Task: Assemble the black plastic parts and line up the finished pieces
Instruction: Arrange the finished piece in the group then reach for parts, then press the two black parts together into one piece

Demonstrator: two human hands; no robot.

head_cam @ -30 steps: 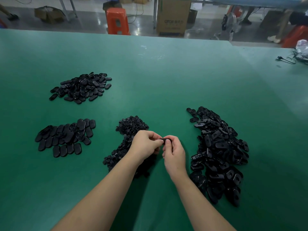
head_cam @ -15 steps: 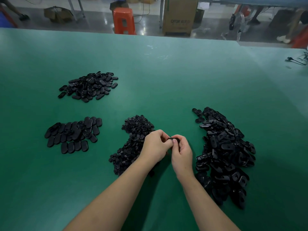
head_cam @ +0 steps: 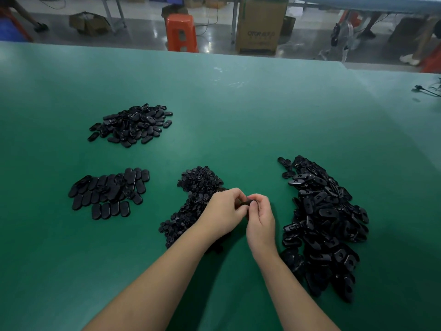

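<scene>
A wide green table (head_cam: 238, 111) fills most of the frame, seen from above and behind two bare forearms that enter from the bottom edge. Beyond its far edge, along the top of the frame, a grey floor is seen with a cardboard box (head_cam: 260, 27) at top centre and an orange plastic stool (head_cam: 181, 32) just to its left.

At the right of the frame, a long heap of oval black shells (head_cam: 324, 225) is spread from mid-height down toward the lower right. Near the centre, a pile of small round black parts (head_cam: 191, 201) is partly covered by the left wrist. At mid-left, finished black pieces (head_cam: 109, 192) are laid flat side by side in rough rows. Above them, in the upper left, a loose mound of black oval pieces (head_cam: 131, 124) is piled.

Just right of centre, the left hand (head_cam: 223, 211) and the right hand (head_cam: 261, 219) are brought together above the table, between the central pile and the right heap. A small black plastic part (head_cam: 247, 203) is pinched between the fingertips of both hands; only a sliver of it is shown. The fingers of both hands are curled inward and pressed close around it.
</scene>
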